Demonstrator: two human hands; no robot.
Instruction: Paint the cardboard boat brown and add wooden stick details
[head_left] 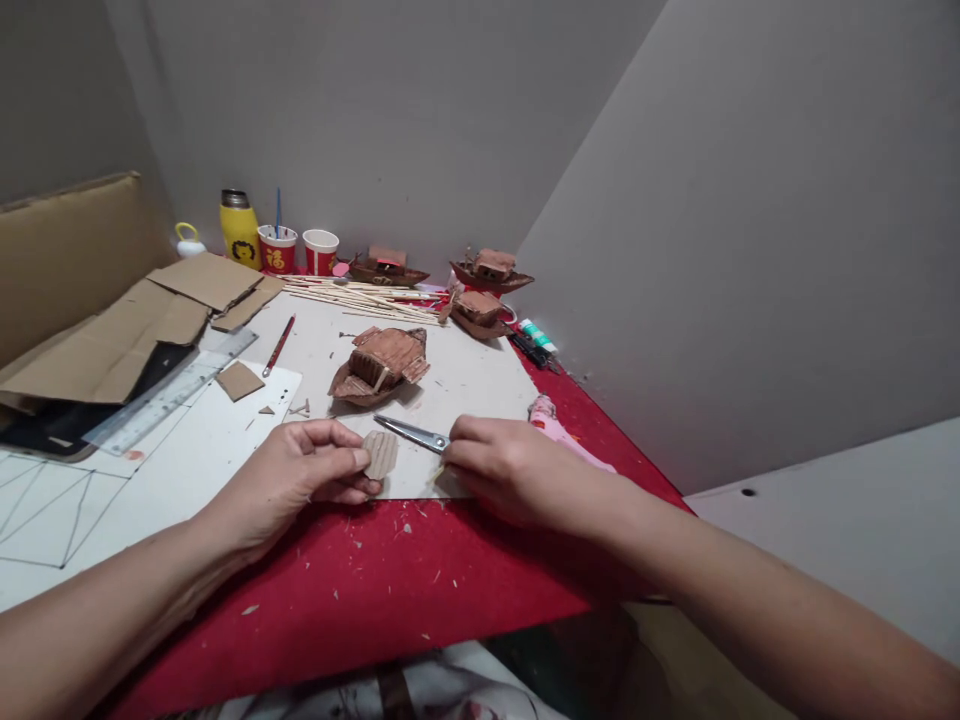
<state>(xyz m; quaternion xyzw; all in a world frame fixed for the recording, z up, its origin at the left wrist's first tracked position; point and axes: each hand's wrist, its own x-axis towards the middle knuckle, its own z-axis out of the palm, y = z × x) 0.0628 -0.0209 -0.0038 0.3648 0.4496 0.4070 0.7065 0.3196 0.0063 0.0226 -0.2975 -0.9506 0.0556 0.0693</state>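
Between the thumb and fingers of my left hand (319, 462) is a small piece of corrugated cardboard (382, 456), its ribbed side showing. My right hand (504, 465) is closed around the handles of a pair of scissors (411, 433), whose blades point left, just above the cardboard piece. The handles are mostly hidden by my fingers. Just beyond both hands, a brown model boat (384, 366) with a roofed cabin rests on a pale board (472, 385).
Behind lie thin wooden sticks (367, 298) and more model boats (491, 268). At left are cardboard sheets (112, 340), a clear ruler (172, 395) and a pencil (279, 347). Paper cups (321, 254) and a yellow bottle (240, 232) stand at the wall. A pink glue gun (566, 435) lies right.
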